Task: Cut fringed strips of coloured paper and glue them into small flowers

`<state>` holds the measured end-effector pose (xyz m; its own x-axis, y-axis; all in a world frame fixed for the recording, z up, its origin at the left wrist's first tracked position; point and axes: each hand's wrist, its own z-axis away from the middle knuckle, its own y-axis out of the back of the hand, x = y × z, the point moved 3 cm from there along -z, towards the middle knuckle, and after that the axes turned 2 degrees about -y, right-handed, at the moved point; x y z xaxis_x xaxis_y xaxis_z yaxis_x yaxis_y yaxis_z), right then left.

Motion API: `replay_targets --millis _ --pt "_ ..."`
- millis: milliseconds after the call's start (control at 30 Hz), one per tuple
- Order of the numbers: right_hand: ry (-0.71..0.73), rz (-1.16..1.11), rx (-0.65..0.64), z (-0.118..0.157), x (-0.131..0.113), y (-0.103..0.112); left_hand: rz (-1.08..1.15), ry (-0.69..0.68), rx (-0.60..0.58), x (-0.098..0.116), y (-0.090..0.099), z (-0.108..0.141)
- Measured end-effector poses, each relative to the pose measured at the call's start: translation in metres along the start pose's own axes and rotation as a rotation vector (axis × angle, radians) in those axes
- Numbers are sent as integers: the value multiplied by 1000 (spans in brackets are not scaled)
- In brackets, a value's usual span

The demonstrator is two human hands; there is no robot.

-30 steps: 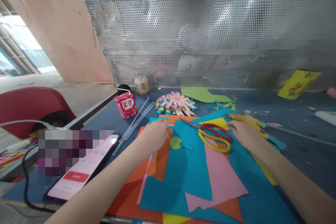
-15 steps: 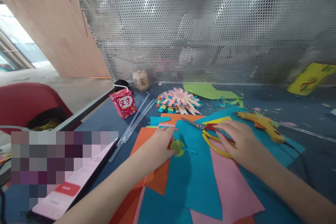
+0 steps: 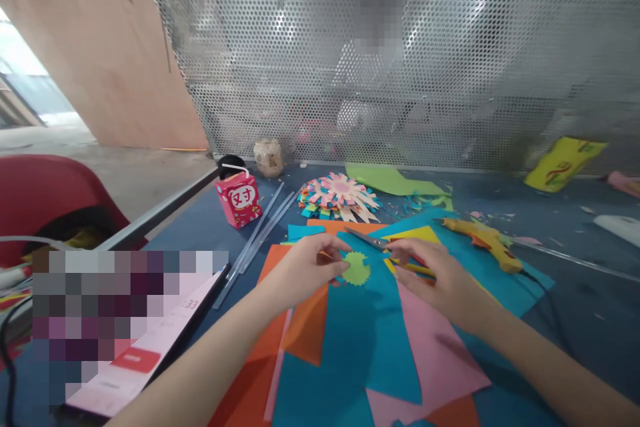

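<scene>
My left hand [image 3: 315, 263] is closed in a pinch on the edge of a small green paper disc [image 3: 356, 269] with a notched rim, raised above a blue sheet [image 3: 367, 340]. Opposite it, my right hand [image 3: 425, 267] has its fingertips together on what looks like a small blue paper strip [image 3: 387, 255], partly hidden by the fingers. Beneath this hand lie scissors [image 3: 369, 239] with red and yellow handles, their blades pointing left. Orange sheets [image 3: 306, 330] and a pink sheet [image 3: 440, 353] overlap the blue one.
Behind the sheets sits a layered paper flower [image 3: 340, 193]. A yellow glue gun [image 3: 483, 240] lies to the right. Clear glue sticks [image 3: 260, 233], a red drink carton [image 3: 239, 200] and a phone [image 3: 135, 360] are at the left. A perforated metal screen [image 3: 320, 67] closes off the back.
My left hand has lifted the green disc off the blue sheet and moved slightly right. The right hand has shifted left, and the blue strip is gone from the sheet. The view tilted slightly.
</scene>
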<state>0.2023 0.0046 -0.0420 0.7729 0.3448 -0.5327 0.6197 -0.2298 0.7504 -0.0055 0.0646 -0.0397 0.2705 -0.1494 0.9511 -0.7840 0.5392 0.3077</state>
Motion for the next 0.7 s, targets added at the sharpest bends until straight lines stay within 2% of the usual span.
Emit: replay_targets --millis 167,300,433,700 --pt "-140 -185 -76 -13 -11 -8 235 66 5 4 -8 0" --pt "-208 -280 -55 -15 -14 -12 329 108 13 8 -12 2" --pt "-242 -337 -19 -10 -12 -13 352 95 21 9 -13 3" --pt "-248 -364 -56 4 -13 -12 306 80 -18 10 -19 6"
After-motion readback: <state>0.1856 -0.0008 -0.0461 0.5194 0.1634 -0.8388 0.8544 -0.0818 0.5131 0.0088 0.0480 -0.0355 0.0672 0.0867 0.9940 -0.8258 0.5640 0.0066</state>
